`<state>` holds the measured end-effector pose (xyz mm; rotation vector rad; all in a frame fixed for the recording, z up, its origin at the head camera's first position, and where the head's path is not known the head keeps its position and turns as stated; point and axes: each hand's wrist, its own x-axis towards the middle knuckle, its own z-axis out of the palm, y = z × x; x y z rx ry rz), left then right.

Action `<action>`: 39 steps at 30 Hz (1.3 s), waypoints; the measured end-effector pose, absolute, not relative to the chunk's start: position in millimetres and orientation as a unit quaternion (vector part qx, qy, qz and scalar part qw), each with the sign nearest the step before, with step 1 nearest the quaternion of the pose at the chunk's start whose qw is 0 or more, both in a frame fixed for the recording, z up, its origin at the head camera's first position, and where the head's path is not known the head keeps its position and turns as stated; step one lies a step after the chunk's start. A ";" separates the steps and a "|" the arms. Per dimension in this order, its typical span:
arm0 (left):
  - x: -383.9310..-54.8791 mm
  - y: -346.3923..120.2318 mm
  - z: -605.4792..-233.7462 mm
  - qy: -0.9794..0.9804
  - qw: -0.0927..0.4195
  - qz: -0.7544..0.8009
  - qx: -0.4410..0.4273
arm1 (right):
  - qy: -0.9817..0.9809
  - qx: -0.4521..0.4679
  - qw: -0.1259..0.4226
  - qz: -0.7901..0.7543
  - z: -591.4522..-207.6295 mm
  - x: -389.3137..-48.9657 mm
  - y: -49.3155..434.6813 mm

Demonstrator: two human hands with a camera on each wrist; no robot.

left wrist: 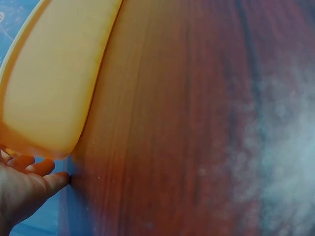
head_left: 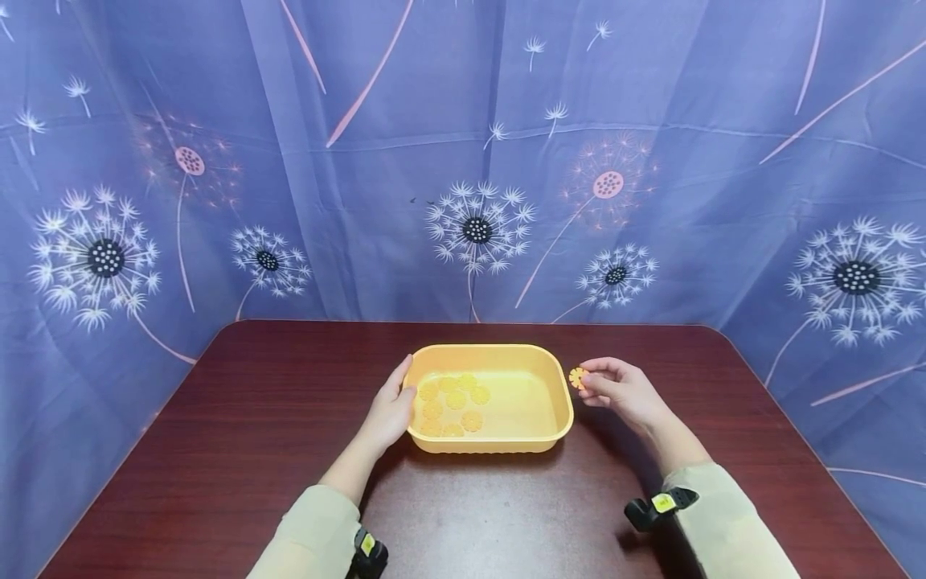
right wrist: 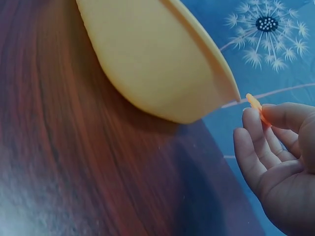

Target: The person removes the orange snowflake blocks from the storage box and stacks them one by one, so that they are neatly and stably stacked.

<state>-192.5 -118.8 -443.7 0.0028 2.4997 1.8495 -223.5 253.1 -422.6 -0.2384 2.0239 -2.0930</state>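
A yellow rectangular plastic basin [head_left: 517, 402] sits on the table, with several orange-yellow flower-shaped discs [head_left: 472, 420] lying flat in its left half. My left hand [head_left: 388, 414] holds the basin by its left end, thumb at the rim and fingers along the outer side. To the right of the basin, my right hand [head_left: 625, 394] pinches one orange snowflake disc [head_left: 577, 378] between thumb and forefinger, just outside the right rim. From the right wrist, that disc [right wrist: 257, 108] shows edge-on near the basin's rim, with the other fingers loosely bent.
The dark red wooden table [head_left: 239, 450] has rounded far corners and a glossy patch of reflected light in front of the basin. Behind and at both sides hangs a blue curtain [head_left: 376, 241] printed with dandelions. A black strapped device [head_left: 660, 507] sits on each sleeve.
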 end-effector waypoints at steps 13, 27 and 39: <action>-192.9 -116.7 -439.9 0.808 0.013 0.588 0.001 | 0.703 -0.068 0.120 -0.697 -429.8 -225.3 270.8; -195.5 -116.3 -438.2 0.813 0.019 0.582 0.002 | 0.759 -0.025 0.126 -0.638 -442.1 -234.8 281.6; -193.7 -119.0 -442.0 0.811 0.025 0.585 -0.003 | 0.786 -0.024 0.123 -0.605 -443.9 -243.8 283.9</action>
